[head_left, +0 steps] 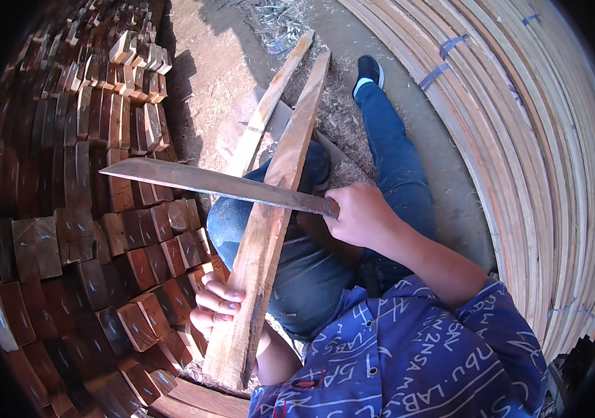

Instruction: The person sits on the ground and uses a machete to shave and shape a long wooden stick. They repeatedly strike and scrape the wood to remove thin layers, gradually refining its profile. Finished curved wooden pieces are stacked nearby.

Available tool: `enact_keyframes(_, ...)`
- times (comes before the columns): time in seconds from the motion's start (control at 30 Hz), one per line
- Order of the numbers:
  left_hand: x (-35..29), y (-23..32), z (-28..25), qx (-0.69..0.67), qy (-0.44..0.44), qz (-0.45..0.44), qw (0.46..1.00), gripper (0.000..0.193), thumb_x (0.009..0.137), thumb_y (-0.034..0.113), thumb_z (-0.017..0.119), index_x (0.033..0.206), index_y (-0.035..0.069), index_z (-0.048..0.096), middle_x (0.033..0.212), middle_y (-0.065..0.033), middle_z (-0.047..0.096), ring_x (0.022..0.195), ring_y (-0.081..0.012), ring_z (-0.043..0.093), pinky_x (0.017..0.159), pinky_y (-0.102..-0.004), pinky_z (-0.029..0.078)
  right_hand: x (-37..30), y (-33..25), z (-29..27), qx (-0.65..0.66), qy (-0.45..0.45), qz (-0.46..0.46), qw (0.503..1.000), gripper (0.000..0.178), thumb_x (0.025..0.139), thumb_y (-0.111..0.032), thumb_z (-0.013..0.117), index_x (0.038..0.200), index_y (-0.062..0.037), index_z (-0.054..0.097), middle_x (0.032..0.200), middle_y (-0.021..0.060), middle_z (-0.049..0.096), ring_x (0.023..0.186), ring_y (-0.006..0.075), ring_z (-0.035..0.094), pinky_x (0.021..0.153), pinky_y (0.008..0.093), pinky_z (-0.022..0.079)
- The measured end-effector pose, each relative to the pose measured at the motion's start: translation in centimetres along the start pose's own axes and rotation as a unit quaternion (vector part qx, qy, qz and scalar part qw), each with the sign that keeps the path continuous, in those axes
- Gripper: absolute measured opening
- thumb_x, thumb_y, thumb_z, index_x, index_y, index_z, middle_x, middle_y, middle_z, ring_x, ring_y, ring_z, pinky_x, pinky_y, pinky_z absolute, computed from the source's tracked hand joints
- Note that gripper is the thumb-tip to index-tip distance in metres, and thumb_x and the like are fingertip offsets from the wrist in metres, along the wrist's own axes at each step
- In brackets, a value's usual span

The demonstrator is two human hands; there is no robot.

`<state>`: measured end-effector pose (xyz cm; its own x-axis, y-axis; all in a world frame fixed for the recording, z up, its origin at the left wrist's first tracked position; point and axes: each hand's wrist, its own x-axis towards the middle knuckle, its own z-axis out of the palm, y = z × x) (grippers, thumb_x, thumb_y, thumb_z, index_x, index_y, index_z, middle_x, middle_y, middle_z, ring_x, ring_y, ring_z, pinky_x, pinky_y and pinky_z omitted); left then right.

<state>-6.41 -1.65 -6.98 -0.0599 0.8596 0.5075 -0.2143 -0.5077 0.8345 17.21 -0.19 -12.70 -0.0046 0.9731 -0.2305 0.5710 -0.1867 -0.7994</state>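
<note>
A long machete (207, 182) with a broad, worn steel blade lies across a wooden plank (269, 209). My right hand (359, 214) is closed round its handle end, and the blade points to the left. The plank slants from near my body up and away over my thigh. Near its lower end my left hand (218, 306) grips it, fingers curled over the left edge and the rest of the hand hidden behind the wood. Part of the blade appears to touch the plank's upper face, though exact contact is hard to tell.
Stacked short timber blocks (88, 258) fill the left side. A second narrow plank (269, 108) lies beyond the first. Long bundled boards (513, 125) tied with blue strips curve along the right. Wood shavings (346, 136) cover the ground round my outstretched leg (388, 139).
</note>
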Motion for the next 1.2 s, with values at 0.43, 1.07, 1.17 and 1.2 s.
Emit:
enact_keyframes(0.43, -0.8, -0.2, -1.0, 0.042, 0.038, -0.025, 0.998, 0.046, 0.076, 0.038, 0.083, 0.078, 0.016, 0.042, 0.073, 0.0012, 0.046, 0.074, -0.0147, 0.051, 0.086, -0.0409, 0.043, 1.1, 2.7, 0.8, -0.028, -0.043, 0.061, 0.997, 0.015, 0.075, -0.017, 0.064, 0.078, -0.0035, 0.069, 0.073, 0.0206, 0.067, 0.073, 0.0402, 0.067, 0.069, 0.0495, 0.054)
enact_keyframes(1.07, -0.3, -0.3, -1.2, -0.034, 0.044, -0.034, 0.998, 0.047, 0.071, 0.021, 0.085, 0.082, 0.015, 0.04, 0.076, -0.0013, 0.047, 0.075, -0.0168, 0.052, 0.103, -0.0427, 0.034, -0.1, -0.7, -0.5, -0.008, -0.089, -0.009, 0.996, 0.014, 0.074, -0.018, 0.065, 0.079, -0.005, 0.067, 0.073, 0.0175, 0.068, 0.071, 0.0377, 0.069, 0.066, 0.0514, 0.053)
enact_keyframes(1.17, -0.1, -0.1, -0.9, -0.048, 0.05, -0.037, 0.997, 0.042, 0.074, 0.015, 0.081, 0.079, 0.015, 0.039, 0.072, -0.0019, 0.046, 0.071, -0.0166, 0.051, 0.103, -0.0413, 0.034, 0.1, -0.7, -1.2, -0.056, -0.096, -0.014, 0.994, 0.016, 0.071, -0.018, 0.066, 0.082, -0.006, 0.069, 0.076, 0.016, 0.069, 0.071, 0.0381, 0.068, 0.069, 0.0512, 0.053)
enact_keyframes(1.2, 0.3, -0.2, -0.2, -0.029, 0.043, -0.03, 0.998, 0.04, 0.076, 0.015, 0.079, 0.078, 0.015, 0.04, 0.071, -0.0021, 0.046, 0.07, -0.0166, 0.05, 0.102, -0.0404, 0.035, 1.0, 1.1, -0.9, -0.072, -0.076, 0.027, 0.994, 0.016, 0.071, -0.018, 0.066, 0.082, -0.0061, 0.069, 0.076, 0.016, 0.069, 0.072, 0.038, 0.068, 0.07, 0.0504, 0.053)
